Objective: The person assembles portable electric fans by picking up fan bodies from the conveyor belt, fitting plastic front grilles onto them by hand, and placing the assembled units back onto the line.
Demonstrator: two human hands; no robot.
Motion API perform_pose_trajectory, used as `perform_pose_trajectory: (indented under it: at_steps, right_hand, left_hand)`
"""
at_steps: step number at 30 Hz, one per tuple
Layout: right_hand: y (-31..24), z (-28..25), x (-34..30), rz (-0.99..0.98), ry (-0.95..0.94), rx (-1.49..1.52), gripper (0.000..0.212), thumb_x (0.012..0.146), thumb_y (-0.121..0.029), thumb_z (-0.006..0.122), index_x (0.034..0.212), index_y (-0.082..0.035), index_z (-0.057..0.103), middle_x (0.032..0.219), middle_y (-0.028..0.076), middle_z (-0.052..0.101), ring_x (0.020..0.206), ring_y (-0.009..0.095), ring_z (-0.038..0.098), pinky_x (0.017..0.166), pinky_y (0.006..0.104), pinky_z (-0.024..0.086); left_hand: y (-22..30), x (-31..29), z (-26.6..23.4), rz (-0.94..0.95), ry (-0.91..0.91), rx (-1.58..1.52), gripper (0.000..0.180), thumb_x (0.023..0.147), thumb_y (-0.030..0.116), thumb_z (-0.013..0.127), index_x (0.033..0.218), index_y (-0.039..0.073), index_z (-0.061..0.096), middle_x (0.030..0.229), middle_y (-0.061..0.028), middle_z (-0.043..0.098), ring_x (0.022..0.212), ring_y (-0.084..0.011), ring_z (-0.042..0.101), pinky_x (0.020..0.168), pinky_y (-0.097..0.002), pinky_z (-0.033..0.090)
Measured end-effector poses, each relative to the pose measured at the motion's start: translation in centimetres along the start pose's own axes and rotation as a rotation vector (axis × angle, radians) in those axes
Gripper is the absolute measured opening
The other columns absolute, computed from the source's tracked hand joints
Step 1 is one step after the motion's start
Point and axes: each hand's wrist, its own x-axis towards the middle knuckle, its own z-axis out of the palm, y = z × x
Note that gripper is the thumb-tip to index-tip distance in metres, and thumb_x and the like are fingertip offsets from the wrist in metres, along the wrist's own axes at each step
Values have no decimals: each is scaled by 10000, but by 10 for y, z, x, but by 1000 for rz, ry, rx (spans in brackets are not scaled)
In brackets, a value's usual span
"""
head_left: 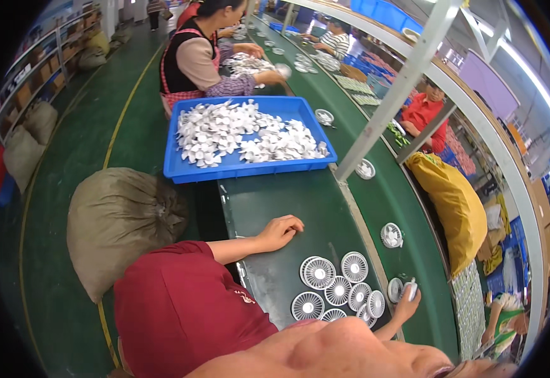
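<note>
"At a green bench [287, 195] beside a conveyor belt [429, 321], what are the two hands doing?"

"The left hand [280, 234] rests on the bench top, fingers loosely bent and relaxed, with nothing visible in them. The right hand [407, 306] reaches over the belt, its fingers curled around a small white piece [412, 289]. How firmly they press cannot be told."

"And where are the round parts?"

"One round white grille [395, 290] lies on the belt, just beside the right fingers; whether they touch it is too small to tell. A cluster of ribbed white grilles [338, 290] sits on the bench near the belt, some overlapping. Beyond the left hand, a blue tray [256, 171] holds heaps of white bladed pieces [209, 129]."

"How might this step be handled well?"

"The step looks like handling one light part at the belt. A gentle fingertip grip would probably suit it, since the grille's thin ribs look easy to bend. The wrist is best kept high enough to clear the bench cluster, where overlapping rims could snag or slide. The left hand, being free, could steady those grilles."
</note>
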Motion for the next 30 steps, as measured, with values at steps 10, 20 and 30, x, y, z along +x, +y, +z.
perform_pose_trajectory:
  at_steps: [10, 20, 30]
  right_hand:
    - [23, 19, 10, 313, 139, 743, 686, 887, -264, 680, 1446, -73, 333, 1354, 174, 449, 1147, 329, 528, 806, 419, 556]
    - [-20, -2, -15, -382, 166, -239, 332, 707, -171, 783, 1003, -52, 692, 1188, 131, 621, 1090, 348, 529, 969, 442, 431]
    - [-24, 21, -36, -194, -42, -344, 519, 625, -324, 838, 1095, -142, 716, 1493, 184, 329, 1357, 420, 318, 1038, 544, 385]
  left_hand:
    - [2, 16, -4, -7, -17, 107, 79, 884, 19, 582, 924, 42, 645, 1034, -118, 667, 887, -253, 667, 735, -315, 542]
    - [8, 74, 65, -4, -286, -103, 143, 912, 23, 573, 1045, 23, 625, 1100, -85, 655, 894, -169, 663, 704, -270, 537]
    - [1, 178, 253, 302, -496, 66, 441, 885, 195, 622, 1255, -26, 532, 1270, -224, 555, 1198, -387, 515, 1046, -426, 390]
